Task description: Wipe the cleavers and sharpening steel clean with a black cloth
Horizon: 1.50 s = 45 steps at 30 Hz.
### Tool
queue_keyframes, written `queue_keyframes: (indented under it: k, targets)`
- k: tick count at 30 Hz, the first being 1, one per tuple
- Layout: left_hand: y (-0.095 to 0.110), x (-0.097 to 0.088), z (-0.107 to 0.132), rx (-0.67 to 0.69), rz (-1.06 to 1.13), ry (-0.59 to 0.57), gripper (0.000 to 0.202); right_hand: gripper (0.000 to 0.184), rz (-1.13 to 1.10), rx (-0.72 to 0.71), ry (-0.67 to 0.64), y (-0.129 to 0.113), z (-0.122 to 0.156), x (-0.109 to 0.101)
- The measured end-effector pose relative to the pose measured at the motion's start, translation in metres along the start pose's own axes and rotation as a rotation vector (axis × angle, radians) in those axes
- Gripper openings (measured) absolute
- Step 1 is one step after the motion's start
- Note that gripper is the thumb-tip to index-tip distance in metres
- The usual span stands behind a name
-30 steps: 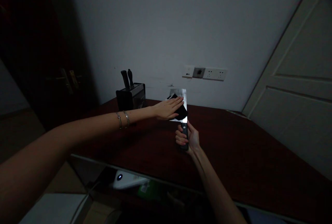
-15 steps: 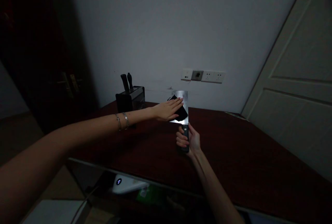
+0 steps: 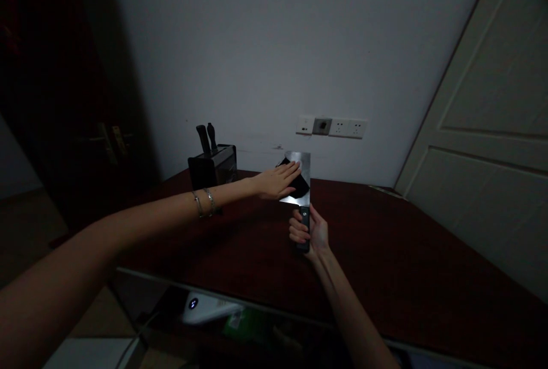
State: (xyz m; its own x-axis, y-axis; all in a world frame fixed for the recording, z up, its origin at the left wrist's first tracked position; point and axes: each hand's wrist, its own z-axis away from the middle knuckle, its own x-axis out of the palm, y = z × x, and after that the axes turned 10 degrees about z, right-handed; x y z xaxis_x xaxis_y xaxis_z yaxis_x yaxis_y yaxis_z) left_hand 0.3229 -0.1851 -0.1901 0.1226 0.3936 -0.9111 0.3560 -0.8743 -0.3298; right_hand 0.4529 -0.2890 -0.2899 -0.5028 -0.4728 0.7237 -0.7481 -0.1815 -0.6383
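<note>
**Q:** Where is the cleaver (image 3: pixel 305 166)?

**A:** Upright over the worktop (image 3: pixel 385 255), blade up. Your right hand (image 3: pixel 310 232) is closed fully round its handle.

**Q:** And the left hand (image 3: pixel 276 181)?

**A:** Flat, with the fingers straight. It presses a dark cloth (image 3: pixel 298 186) against the blade face and grips nothing.

**Q:** What has changed over the last second?

**A:** Very little. Your left hand has shifted slightly along the blade. Cloth contact is unbroken and the right-hand grip is unchanged. The knife block (image 3: pixel 212 166) stands behind, well apart from both hands.
</note>
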Motion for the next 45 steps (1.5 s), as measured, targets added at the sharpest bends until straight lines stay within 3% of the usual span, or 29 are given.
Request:
queue_keyframes:
  k: [3,5,13,20,23,28,37,41,45]
  targets:
    - [0.02,0.0,0.009,0.084,0.006,-0.011,0.062,0.045,-0.004,-0.005,0.01,0.001,-0.001,-0.001]
    - [0.023,-0.003,0.013,0.102,0.009,-0.024,0.062,0.046,-0.005,0.004,0.006,0.001,-0.001,0.0]
    - [-0.019,-0.002,-0.007,-0.086,0.002,0.027,0.062,0.048,0.027,0.048,-0.007,0.004,-0.003,0.001]
    - [0.019,0.0,-0.003,0.054,-0.009,0.006,0.062,0.047,-0.002,0.011,0.004,0.004,-0.002,-0.001]
    - [0.017,-0.001,-0.007,0.053,-0.008,0.006,0.062,0.047,-0.001,0.014,0.001,0.004,-0.003,-0.001]
    - [-0.004,-0.004,-0.024,-0.089,0.01,0.006,0.063,0.047,-0.001,0.03,-0.017,0.004,-0.005,-0.001]
    - [0.026,-0.012,-0.008,0.095,0.061,-0.104,0.063,0.039,-0.017,0.007,-0.013,0.006,-0.004,-0.004]
    - [0.004,-0.013,-0.013,0.038,0.045,-0.082,0.064,0.046,-0.005,0.066,-0.027,0.007,-0.007,-0.003]
    - [-0.026,-0.011,-0.029,-0.108,0.007,-0.008,0.063,0.049,0.009,0.097,-0.028,0.008,-0.008,-0.002]
